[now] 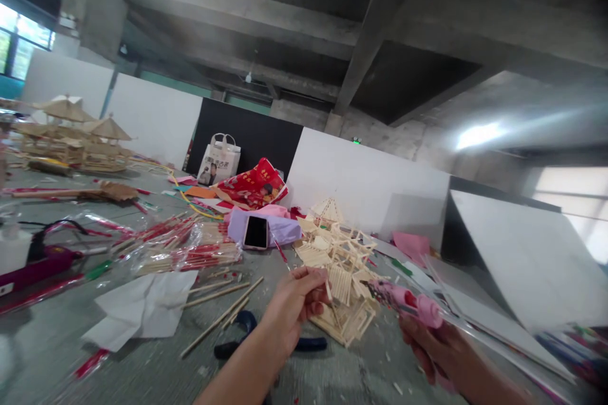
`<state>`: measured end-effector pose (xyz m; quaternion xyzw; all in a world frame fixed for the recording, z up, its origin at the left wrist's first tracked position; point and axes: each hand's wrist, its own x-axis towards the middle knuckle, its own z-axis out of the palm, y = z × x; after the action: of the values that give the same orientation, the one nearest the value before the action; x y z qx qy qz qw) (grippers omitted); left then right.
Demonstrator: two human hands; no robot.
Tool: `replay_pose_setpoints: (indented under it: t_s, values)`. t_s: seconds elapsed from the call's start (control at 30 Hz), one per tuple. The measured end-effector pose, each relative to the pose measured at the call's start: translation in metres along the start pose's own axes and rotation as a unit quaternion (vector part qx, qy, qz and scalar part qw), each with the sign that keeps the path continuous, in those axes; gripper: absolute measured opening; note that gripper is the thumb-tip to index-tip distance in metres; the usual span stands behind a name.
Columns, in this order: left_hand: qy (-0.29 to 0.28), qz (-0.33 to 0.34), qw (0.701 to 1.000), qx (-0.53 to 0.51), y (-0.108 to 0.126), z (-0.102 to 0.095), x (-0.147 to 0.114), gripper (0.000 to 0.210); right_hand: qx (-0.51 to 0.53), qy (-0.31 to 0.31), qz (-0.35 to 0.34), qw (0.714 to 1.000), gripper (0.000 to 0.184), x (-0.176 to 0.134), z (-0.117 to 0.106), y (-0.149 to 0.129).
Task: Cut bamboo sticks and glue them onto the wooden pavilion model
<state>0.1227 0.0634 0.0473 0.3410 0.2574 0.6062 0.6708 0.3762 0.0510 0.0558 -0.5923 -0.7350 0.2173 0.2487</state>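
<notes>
My left hand (297,304) is closed in a pinch on a short thin wooden stick (329,292), in front of a model building (339,247) made of pale wooden sticks. The model has a pointed roof frame at its back and a flat slatted base at its front. In my right hand (432,345) is a pink hot glue gun (425,309), its dark nozzle end pointing left at the model without clear contact. Dark blue-handled pliers (244,326) lie on the table, partly hidden under my left wrist.
Loose sticks (221,316), a white paper sheet (147,307) and plastic-wrapped stick bundles (190,247) lie to the left. A phone (256,231) leans on a purple packet (285,228). Behind stand a red bag (259,185) and white panels (361,183). Finished stick pavilions (71,136) stand far left.
</notes>
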Motion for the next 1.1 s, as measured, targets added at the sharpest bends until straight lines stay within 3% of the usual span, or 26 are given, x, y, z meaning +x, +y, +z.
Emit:
replay_pose_setpoints:
  t_s: [0.27, 1.1]
  values:
    - [-0.018, -0.003, 1.000, -0.014, 0.005, 0.002, -0.006, 0.020, 0.015, 0.006, 0.016, 1.000, 0.057, 0.006, 0.010, -0.015]
    - [-0.017, -0.012, 0.999, -0.034, 0.008, 0.002, -0.006, 0.018, -0.012, 0.001, 0.010, 1.000, 0.055, 0.007, 0.013, -0.042]
